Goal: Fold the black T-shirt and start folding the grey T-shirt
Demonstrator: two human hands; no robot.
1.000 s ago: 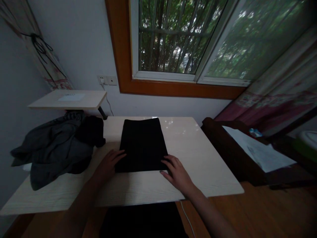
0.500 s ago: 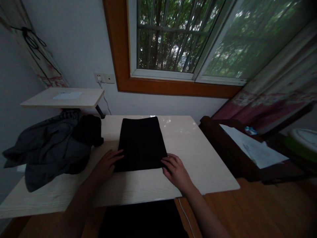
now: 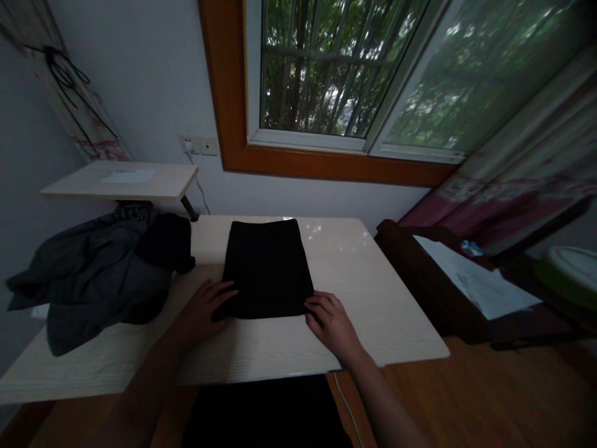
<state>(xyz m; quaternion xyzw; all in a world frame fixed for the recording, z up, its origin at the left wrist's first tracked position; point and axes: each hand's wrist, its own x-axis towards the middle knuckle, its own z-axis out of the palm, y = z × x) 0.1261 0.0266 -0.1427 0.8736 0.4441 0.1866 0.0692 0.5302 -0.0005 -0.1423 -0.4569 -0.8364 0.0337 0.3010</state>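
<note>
A black folded garment (image 3: 267, 267) lies flat in the middle of a pale wooden table (image 3: 373, 298). My left hand (image 3: 205, 308) rests at its near left corner with fingers curled onto the cloth edge. My right hand (image 3: 332, 323) sits at the near right corner, its fingers bent and pinching the hem. Both hands appear to grip the near edge of the garment.
A heap of grey and black clothes (image 3: 97, 274) covers the table's left part. A small raised shelf (image 3: 121, 180) stands behind it. To the right is a dark low bench with white paper (image 3: 476, 283). A window and curtain are beyond.
My fingers have curled tighter on the garment's near corners, and its near edge has shifted slightly away from me. The view has swung a little.
</note>
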